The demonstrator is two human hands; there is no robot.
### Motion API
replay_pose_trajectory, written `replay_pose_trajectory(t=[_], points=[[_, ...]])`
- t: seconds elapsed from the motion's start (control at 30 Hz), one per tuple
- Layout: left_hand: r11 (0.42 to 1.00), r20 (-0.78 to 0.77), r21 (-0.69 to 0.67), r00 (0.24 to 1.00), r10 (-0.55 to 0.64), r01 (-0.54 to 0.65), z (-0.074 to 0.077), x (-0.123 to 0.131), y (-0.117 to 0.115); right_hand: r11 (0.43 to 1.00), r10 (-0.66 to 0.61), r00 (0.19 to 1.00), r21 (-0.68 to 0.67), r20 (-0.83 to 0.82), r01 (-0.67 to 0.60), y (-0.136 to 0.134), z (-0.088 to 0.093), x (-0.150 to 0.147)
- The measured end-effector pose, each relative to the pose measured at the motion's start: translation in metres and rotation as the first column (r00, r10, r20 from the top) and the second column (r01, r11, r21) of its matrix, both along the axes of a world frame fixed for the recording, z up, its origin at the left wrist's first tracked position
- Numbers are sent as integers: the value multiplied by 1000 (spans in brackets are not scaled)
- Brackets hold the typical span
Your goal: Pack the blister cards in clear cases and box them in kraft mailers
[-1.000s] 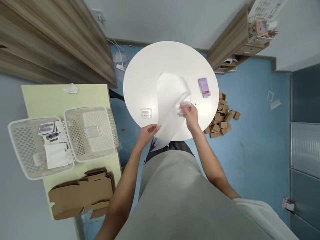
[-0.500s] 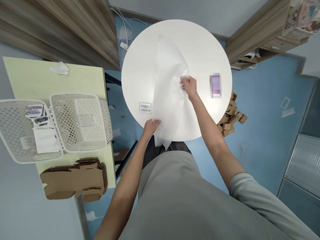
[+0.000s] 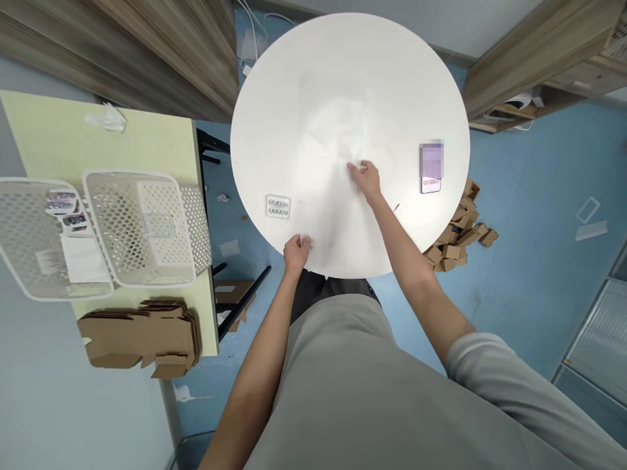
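Note:
A thin, translucent white plastic sheet (image 3: 326, 189) lies over the middle of the round white table (image 3: 264, 111); it is blurred and its edges are faint against the tabletop. Near the table's front edge, my left hand (image 3: 296, 252) pinches the sheet's lower left side. Further in and to the right, my right hand (image 3: 367, 179) is closed, with thumb and fingertips gripping the sheet's right side. A clear blister pack (image 3: 278, 206) with several round cells sits just beyond my left hand. To the right lies a phone (image 3: 431, 170), its screen partly pixelated.
At left, a pale green table (image 3: 157, 140) carries two white perforated baskets (image 3: 100, 225) and a stack of flattened cardboard boxes (image 3: 142, 336). Small brown boxes (image 3: 455, 238) are piled on the blue floor at right. A wooden cabinet (image 3: 543, 59) stands at the upper right.
The sheet, raised and folded earlier, now appears flatter and blurred. My hands stay at its left and right sides. The view has shifted slightly, and a small dark mark now shows beside my right forearm.

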State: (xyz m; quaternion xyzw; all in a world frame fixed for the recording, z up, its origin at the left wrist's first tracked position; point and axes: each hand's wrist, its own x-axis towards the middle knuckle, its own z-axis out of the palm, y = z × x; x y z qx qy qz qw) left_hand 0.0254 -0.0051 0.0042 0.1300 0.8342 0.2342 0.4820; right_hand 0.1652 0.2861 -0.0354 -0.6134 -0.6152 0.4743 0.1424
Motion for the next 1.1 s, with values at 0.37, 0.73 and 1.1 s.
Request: replay_pose_trajectory(t=[0.37, 0.73, 1.1], points=[[989, -147, -71, 979, -138, 129, 7, -12, 31, 972, -14, 983, -229, 181, 56, -166, 52, 57], [827, -524, 45, 718, -458, 561, 13, -96, 38, 976, -11, 973, -210, 229, 61, -142, 45, 58], [691, -478, -2, 607, -635, 722, 16, -114, 51, 951, 39, 943, -301, 331, 66, -225, 48, 79]])
